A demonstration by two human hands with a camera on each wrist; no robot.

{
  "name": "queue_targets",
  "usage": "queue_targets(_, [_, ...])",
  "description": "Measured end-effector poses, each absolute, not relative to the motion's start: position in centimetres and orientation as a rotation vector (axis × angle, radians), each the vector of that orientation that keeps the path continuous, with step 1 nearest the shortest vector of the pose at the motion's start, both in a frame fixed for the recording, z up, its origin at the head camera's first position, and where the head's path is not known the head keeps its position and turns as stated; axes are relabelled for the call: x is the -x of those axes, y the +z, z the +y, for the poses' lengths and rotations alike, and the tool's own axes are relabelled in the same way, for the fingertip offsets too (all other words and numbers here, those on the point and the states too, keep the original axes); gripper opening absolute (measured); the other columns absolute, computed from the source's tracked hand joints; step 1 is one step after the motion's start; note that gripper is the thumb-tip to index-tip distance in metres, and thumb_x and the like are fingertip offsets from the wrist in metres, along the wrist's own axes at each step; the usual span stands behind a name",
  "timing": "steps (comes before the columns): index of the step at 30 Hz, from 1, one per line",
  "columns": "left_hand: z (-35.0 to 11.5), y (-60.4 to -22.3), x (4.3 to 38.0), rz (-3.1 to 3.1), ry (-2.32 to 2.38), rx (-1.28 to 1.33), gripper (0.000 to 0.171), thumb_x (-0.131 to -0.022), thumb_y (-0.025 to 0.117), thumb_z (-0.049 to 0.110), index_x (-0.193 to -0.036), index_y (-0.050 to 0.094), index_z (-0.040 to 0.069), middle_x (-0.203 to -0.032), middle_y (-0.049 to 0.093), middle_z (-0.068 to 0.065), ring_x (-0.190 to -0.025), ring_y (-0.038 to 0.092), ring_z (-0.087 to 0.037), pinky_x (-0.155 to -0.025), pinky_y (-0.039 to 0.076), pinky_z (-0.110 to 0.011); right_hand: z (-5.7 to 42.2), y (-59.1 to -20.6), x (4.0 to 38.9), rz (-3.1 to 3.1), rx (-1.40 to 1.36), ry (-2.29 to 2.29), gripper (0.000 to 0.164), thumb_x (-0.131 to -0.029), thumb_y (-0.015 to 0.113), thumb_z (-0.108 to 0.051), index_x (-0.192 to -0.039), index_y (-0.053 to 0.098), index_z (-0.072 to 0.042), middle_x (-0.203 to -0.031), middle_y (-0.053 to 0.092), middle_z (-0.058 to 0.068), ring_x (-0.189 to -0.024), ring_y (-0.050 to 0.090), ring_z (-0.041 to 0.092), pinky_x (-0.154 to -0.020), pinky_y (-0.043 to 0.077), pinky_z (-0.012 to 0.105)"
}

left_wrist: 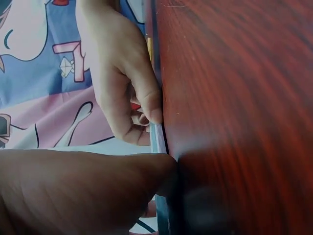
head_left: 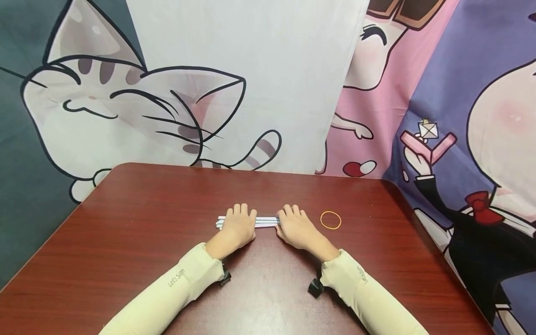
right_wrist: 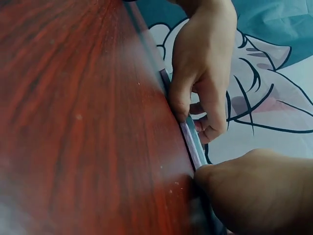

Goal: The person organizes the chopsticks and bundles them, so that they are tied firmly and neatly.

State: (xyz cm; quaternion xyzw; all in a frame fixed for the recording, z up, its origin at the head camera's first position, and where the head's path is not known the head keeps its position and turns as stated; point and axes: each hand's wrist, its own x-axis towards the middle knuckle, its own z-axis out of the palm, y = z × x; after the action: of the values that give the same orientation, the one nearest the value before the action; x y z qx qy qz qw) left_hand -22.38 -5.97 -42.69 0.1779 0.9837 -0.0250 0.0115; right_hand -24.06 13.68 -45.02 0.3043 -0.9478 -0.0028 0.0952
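A bundle of thin, pale white-blue sticks (head_left: 266, 222) lies crosswise on the table; their exact kind cannot be made out. Near its left end, my left hand (head_left: 238, 226) grips it from above, with several stick ends poking out past the hand. My right hand (head_left: 296, 229) holds the right end, which it hides. Between the two hands a short stretch of the sticks shows. In the right wrist view, the thumb and fingers of the left hand (right_wrist: 205, 68) pinch the bundle (right_wrist: 191, 144) close to the tabletop.
A thin yellow ring (head_left: 321, 218), like a rubber band, lies just right of the right hand. The reddish-brown wooden table (head_left: 138, 218) has rounded far corners. Behind it hangs a cloth backdrop (head_left: 289, 83) with cartoon figures.
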Motion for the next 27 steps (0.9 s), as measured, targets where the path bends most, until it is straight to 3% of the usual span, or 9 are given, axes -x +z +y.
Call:
queue_targets(6, [-5.8,-42.6,22.3,3.046,-0.058,-0.577,0.013,-0.097,0.047,0.011,-0.108,0.052,0.004,-0.107,0.05,-0.017,-0.105,0.047,-0.033,-0.09,0.038,-0.045,13.6,-44.6,24.1,-2.799,-0.956,-0.005,0.01,-0.091,0.058,-0.011,-0.093,0.051,-0.004,-0.09,0.049,0.01,-0.084,0.046,0.03,-0.069,0.037,0.038])
queue_targets(15, [-5.8,-42.1,22.1,3.122,-0.194,-0.611,0.011,-0.099,0.043,0.011,-0.1,0.052,0.005,-0.099,0.055,-0.015,-0.099,0.049,-0.032,-0.088,0.036,-0.047,13.9,-45.1,24.3,-2.581,-1.01,-0.152,0.004,-0.09,0.051,-0.006,-0.089,0.051,-0.003,-0.086,0.048,0.011,-0.077,0.046,0.029,-0.064,0.038,0.036])
queue_targets(22, [-6.6,-41.3,23.7,3.568,-0.241,-1.007,0.007,-0.093,0.046,0.008,-0.089,0.051,0.007,-0.074,0.063,-0.01,-0.067,0.06,-0.03,-0.06,0.043,-0.041,14.9,-43.3,25.3,-2.42,-0.846,-0.154,0.011,-0.089,0.048,-0.006,-0.096,0.054,0.0,-0.083,0.052,0.013,-0.075,0.051,0.033,-0.065,0.04,0.041])
queue_targets(27, [-7.2,-40.9,25.2,3.809,-0.229,-1.186,0.009,-0.088,0.054,0.003,-0.081,0.053,0.009,-0.07,0.058,-0.007,-0.064,0.056,-0.029,-0.054,0.038,-0.038,16.0,-41.9,25.9,-2.252,-0.709,-0.116,0.02,-0.093,0.039,-0.005,-0.101,0.055,0.001,-0.087,0.051,0.015,-0.079,0.048,0.035,-0.068,0.039,0.046])
